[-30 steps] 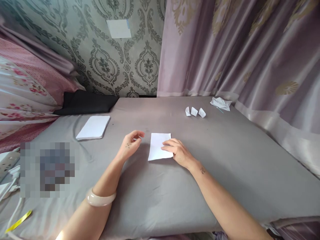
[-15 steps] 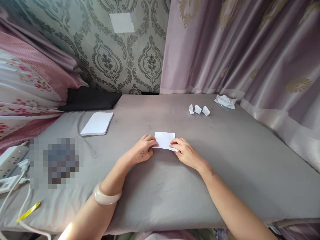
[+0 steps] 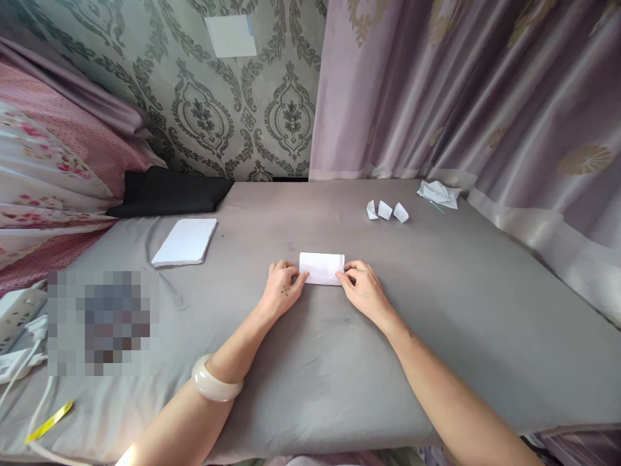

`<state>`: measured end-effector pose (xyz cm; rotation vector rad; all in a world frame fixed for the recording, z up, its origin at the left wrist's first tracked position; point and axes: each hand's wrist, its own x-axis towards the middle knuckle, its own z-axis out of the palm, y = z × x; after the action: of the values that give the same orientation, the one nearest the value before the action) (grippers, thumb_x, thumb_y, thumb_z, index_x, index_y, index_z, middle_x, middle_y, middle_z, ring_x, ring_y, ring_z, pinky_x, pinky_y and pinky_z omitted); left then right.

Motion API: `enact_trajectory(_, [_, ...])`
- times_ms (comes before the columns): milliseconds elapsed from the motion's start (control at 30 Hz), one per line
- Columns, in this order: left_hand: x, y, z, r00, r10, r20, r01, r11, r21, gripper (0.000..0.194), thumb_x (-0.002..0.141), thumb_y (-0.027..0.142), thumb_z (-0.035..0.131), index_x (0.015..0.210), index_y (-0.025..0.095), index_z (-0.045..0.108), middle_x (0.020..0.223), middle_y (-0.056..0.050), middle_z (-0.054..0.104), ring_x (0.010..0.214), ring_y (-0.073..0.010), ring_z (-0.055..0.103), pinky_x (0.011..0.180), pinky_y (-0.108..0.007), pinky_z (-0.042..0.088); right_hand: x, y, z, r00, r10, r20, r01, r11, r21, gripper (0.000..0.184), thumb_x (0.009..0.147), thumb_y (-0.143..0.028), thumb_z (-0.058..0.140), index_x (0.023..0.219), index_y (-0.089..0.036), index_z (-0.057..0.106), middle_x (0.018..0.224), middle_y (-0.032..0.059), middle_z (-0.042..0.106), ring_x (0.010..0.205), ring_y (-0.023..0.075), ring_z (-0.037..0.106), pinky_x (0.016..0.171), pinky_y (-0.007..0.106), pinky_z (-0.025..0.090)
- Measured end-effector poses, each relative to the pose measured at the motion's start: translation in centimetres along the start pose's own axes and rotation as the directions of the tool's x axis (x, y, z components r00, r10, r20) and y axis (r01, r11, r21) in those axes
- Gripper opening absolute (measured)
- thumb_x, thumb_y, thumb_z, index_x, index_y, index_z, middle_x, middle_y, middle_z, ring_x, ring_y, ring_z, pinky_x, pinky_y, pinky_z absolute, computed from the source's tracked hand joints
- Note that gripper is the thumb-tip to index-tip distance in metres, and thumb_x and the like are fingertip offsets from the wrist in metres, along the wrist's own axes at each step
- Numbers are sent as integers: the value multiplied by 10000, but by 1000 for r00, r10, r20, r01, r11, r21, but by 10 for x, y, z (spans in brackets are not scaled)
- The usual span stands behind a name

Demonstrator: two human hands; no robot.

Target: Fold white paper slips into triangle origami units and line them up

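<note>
A small white sheet of paper (image 3: 321, 268), wider than it is deep, is held between my two hands over the grey cloth (image 3: 310, 362). My left hand (image 3: 284, 285) pinches its left edge, thumb on the near face and fingers curled behind. At the right edge, my right hand (image 3: 361, 288) grips the paper the same way, thumb near the lower corner. The paper's near edge looks straight, and whether it is folded double I cannot tell. A pale bangle (image 3: 216, 382) circles my left forearm.
A stack of white paper (image 3: 187, 243) lies at the left, before a folded black cloth (image 3: 174, 191). Three small folded paper pieces (image 3: 385, 211) stand at the back right, near crumpled white papers (image 3: 439, 193). Power strips (image 3: 22, 314) and a yellow strip (image 3: 49, 421) lie far left.
Both hands have shifted their grip to the paper's side edges, with thumbs now in front. The paper looks narrower front to back and more evenly squared. My view has shifted slightly.
</note>
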<state>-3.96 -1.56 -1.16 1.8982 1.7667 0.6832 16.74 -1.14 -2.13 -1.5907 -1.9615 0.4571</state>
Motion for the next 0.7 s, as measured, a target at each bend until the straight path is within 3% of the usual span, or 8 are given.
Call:
enact_trajectory(333, [3, -6, 14, 993, -43, -109, 50, 997, 65, 246, 808, 345, 579, 629, 182, 536, 928, -98, 545, 910, -242, 454, 867, -378, 421, 3, -8, 7, 996, 75, -57, -81, 989, -123, 323, 842, -326, 569, 549, -199, 520, 918, 61, 588, 886, 202, 556, 818, 316, 432])
enact_trajectory(700, [7, -7, 15, 994, -24, -107, 38, 991, 128, 264, 836, 327, 526, 618, 180, 555, 906, -104, 551, 893, -248, 462, 856, -398, 426, 4, -9, 7, 994, 98, -44, -104, 981, -166, 297, 836, -281, 547, 556, -199, 492, 933, 64, 575, 882, 195, 547, 825, 312, 419])
